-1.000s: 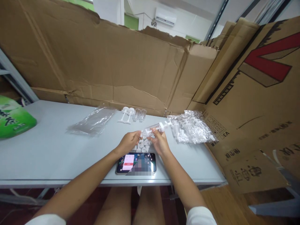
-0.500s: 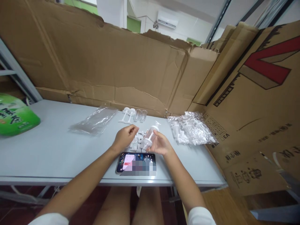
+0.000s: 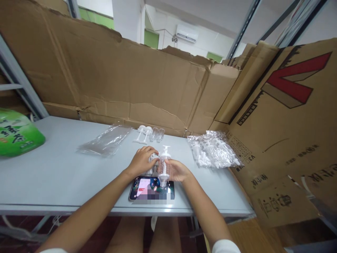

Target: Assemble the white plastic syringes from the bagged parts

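My right hand point(image 3: 178, 171) is closed around a clear plastic syringe point(image 3: 164, 170) with a white plunger handle, held upright with its nozzle down over the phone. My left hand point(image 3: 143, 161) reaches over a pile of small white plastic parts point(image 3: 151, 171), just left of the syringe. Its fingers are curved, with a gap between thumb and forefinger; the fingertips lie against the pile, and I see nothing held. The phone point(image 3: 137, 191) lies screen up below both hands. Further back are white plungers point(image 3: 143, 133) and two clear barrels point(image 3: 157, 134).
Clear bags point(image 3: 214, 151) packed with similar syringes lie at the right. A flat clear plastic bag point(image 3: 106, 142) is at the left, with a green package point(image 3: 19, 135) beyond it. Cardboard walls point(image 3: 137, 80) close off the table's back and right side.
The syringe has gone from tilted to upright and moved slightly down, over the phone. My left hand has changed from closed fingers to spread, curved ones at the pile. The view has shifted slightly.
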Demonstrator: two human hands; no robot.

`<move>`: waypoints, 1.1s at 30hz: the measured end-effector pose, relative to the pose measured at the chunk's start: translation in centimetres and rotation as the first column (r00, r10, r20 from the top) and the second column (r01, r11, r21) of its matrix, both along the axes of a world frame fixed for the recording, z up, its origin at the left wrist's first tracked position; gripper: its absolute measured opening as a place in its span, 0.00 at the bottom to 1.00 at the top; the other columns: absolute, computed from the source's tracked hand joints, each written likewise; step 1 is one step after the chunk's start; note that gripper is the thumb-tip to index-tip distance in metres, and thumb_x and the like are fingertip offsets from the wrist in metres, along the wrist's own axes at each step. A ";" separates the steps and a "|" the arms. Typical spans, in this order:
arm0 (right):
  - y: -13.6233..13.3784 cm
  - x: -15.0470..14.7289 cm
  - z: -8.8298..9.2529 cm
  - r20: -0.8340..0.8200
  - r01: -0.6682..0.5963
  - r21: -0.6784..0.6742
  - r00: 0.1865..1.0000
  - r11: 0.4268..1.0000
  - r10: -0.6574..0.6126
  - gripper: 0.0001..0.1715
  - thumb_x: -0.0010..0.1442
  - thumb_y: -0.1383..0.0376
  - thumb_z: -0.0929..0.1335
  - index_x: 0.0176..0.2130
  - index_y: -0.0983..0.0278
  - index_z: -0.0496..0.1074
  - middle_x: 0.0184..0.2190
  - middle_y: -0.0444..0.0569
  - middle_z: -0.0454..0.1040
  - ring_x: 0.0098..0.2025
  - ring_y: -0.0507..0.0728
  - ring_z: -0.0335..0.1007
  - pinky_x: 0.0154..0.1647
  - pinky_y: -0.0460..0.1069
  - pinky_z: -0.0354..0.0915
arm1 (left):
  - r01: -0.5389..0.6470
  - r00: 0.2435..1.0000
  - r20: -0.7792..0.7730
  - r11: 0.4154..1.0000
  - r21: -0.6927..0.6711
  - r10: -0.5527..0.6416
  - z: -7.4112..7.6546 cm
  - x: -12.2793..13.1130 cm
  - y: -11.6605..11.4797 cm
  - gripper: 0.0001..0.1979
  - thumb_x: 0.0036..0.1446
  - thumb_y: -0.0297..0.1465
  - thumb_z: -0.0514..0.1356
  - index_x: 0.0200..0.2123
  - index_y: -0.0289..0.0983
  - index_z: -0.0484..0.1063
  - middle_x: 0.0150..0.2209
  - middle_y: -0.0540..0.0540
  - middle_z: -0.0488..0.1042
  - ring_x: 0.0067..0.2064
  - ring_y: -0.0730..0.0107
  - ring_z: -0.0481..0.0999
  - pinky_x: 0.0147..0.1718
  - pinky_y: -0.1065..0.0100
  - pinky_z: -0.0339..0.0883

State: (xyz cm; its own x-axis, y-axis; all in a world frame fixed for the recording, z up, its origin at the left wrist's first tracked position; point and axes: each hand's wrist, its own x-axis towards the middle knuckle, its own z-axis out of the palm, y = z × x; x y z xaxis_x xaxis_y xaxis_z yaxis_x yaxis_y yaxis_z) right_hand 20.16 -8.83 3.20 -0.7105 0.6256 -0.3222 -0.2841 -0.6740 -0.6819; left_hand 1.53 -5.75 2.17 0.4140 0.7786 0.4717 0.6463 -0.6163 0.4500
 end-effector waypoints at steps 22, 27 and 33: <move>-0.9 -0.2 1.5 0.007 0.171 0.351 0.983 0.921 -0.185 0.27 0.40 0.53 0.73 0.37 0.66 0.68 0.24 0.44 0.73 0.23 0.52 0.70 0.25 0.47 0.65 | 0.565 0.633 0.768 0.739 -0.368 -0.101 0.8 0.9 -0.9 0.27 0.55 0.45 0.52 0.54 0.38 0.60 0.50 0.39 0.68 0.52 0.57 0.66 0.51 0.58 0.56; -0.8 -0.7 0.7 0.033 0.093 0.343 0.993 0.935 -0.110 0.29 0.45 0.47 0.69 0.37 0.68 0.69 0.22 0.45 0.72 0.19 0.49 0.66 0.22 0.45 0.62 | 0.748 0.492 0.869 0.537 -0.391 -0.053 1.6 0.4 -1.3 0.31 0.53 0.45 0.54 0.57 0.36 0.57 0.51 0.35 0.68 0.52 0.52 0.66 0.49 0.56 0.57; -0.9 -1.5 0.6 -0.015 0.091 0.323 0.996 0.942 -0.092 0.28 0.46 0.44 0.66 0.32 0.66 0.67 0.21 0.43 0.70 0.17 0.49 0.63 0.18 0.45 0.59 | 0.788 0.417 0.908 0.516 -0.334 -0.049 1.7 0.6 -1.9 0.35 0.48 0.38 0.62 0.58 0.41 0.53 0.53 0.38 0.66 0.54 0.54 0.64 0.51 0.56 0.56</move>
State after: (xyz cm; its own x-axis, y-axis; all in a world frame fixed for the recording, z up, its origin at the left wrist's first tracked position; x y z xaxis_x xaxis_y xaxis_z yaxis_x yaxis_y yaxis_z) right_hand 18.64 -9.69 3.84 -0.6453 0.7584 -0.0922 -0.3339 -0.3885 -0.8588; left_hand 2.18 -7.65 3.85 0.5732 0.7850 0.2352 -0.4200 0.0350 0.9069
